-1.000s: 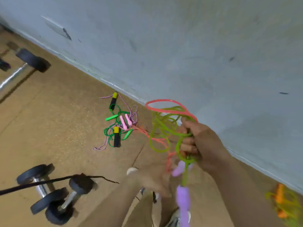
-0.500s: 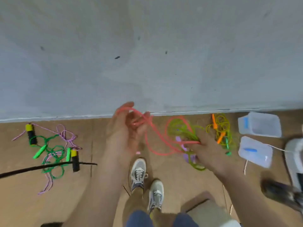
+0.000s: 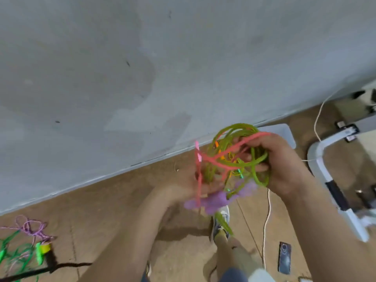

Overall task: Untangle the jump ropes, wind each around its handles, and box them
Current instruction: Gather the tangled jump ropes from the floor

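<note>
Both my hands hold one tangle of jump ropes at chest height. My right hand (image 3: 284, 165) grips a bunch of lime-green rope loops (image 3: 236, 131) and a strand of the coral-pink rope (image 3: 221, 154). My left hand (image 3: 187, 186), palm up and blurred, holds the pink rope's other strands and the purple handles (image 3: 215, 200) that hang below it. Orange rope shows inside the tangle. A second tangle of green and lilac ropes (image 3: 24, 247) with a yellow-and-black handle lies on the floor at lower left.
A grey wall (image 3: 142, 68) rises straight ahead. A clear plastic box (image 3: 286, 133) sits on the cork floor behind my right hand. White equipment frame (image 3: 325, 176) stands at right, with a white cable (image 3: 266, 226) and a phone (image 3: 284, 257) near my shoes.
The view swung right. My hands came together and lifted the green, pink and purple tangle up from near the floor; the left hand dropped under it.
</note>
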